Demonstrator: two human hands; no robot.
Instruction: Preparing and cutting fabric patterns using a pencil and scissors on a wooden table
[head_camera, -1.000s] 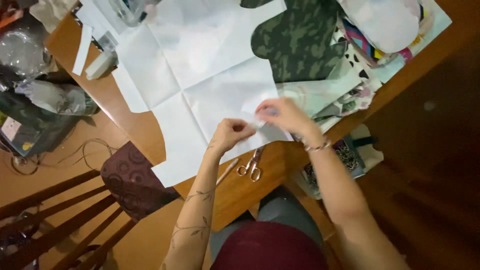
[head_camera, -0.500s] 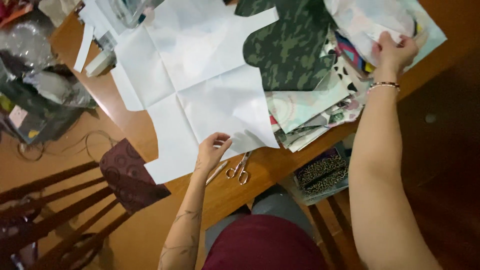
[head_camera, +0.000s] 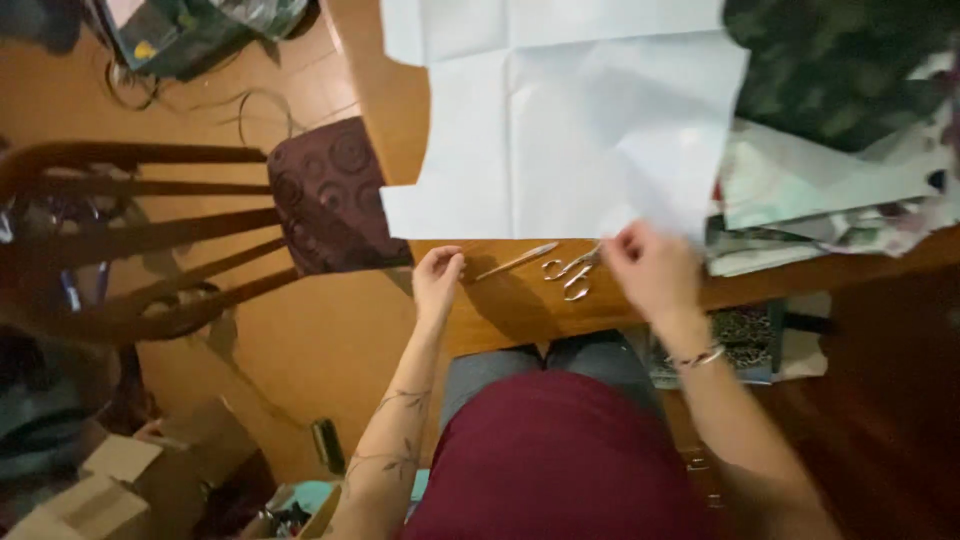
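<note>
**Right hand back at the paper's lower corner**

Since half a second ago my right hand (head_camera: 650, 272) has come down from the fabric pile at upper right to the lower right corner of the white paper pattern (head_camera: 570, 130), fingers closing on its edge; whether they truly pinch it I cannot tell. My left hand (head_camera: 437, 275) rests loosely curled and empty on the wooden table (head_camera: 520, 310), beside a pale stick (head_camera: 517, 261) and scissors (head_camera: 572, 272). That sheet fills upper centre; it looks light, floppy and easily torn, best held at a corner.

Plain brown cardboard boxes (head_camera: 95, 490) bottom left, floor.
</note>
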